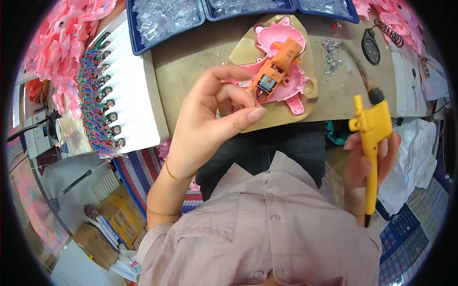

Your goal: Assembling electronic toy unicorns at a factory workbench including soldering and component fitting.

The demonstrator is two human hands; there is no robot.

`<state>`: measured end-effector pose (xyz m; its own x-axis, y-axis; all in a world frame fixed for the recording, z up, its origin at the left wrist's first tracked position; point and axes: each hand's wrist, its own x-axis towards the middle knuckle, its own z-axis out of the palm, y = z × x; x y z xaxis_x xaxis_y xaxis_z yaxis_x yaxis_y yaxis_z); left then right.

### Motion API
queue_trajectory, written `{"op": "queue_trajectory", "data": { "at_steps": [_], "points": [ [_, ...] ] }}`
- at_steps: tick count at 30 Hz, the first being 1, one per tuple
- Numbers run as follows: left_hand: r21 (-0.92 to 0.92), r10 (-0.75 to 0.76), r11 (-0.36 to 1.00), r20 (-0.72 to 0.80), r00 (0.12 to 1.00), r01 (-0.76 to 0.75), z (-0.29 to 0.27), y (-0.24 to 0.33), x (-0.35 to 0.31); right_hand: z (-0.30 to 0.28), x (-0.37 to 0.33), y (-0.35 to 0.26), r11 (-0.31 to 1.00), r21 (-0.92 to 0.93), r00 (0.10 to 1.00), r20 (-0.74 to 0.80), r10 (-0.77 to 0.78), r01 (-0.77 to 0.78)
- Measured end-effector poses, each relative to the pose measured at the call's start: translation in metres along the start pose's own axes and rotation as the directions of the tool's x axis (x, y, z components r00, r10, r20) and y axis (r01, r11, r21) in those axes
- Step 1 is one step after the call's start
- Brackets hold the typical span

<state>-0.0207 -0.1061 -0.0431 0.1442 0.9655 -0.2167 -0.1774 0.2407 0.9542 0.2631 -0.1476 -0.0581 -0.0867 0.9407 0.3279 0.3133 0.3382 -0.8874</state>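
Note:
My left hand [214, 112] is closed in a pinch on a thin dark wire [255, 97] at the near side of an orange plastic mechanism [278, 69]. A small motor shows inside the mechanism's opening. It sits in a pink toy shell half [296, 83], which lies on a beige holding fixture [309, 52]. Off to the right, my right hand [355, 159] grips a yellow soldering gun [373, 126] by its handle. The gun's metal tip points up and away, apart from the shell, and is slightly blurred.
Blue trays [205, 19] of clear plastic parts line the far edge. A white foam block [131, 90] at left carries small wired round parts [110, 102]. Small metal pieces [330, 56] and a coil-spring iron stand [370, 46] lie at right. Pink shells [57, 38] pile far left.

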Motion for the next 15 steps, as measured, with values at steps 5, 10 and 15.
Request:
{"op": "queue_trajectory", "data": {
  "at_steps": [5, 10, 15],
  "points": [
    [0.053, -0.021, 0.998, 0.023, 1.0, 0.02, 0.011, 0.005, 0.002, 0.011, 0.02, -0.001, 0.989, 0.029, 0.977, 0.157, -0.146, 0.144],
    [0.732, 0.478, 0.573, 0.067, 0.876, -0.369, 0.029, 0.001, -0.007, 0.057, 0.045, -0.008, 0.929, 0.345, 0.967, 0.248, 0.048, -0.135],
    [0.718, 0.509, 0.556, 0.104, 0.855, -0.418, 0.029, -0.007, -0.011, 0.075, 0.053, -0.014, 0.898, 0.402, 0.961, 0.266, 0.071, -0.177]
  ]
}}
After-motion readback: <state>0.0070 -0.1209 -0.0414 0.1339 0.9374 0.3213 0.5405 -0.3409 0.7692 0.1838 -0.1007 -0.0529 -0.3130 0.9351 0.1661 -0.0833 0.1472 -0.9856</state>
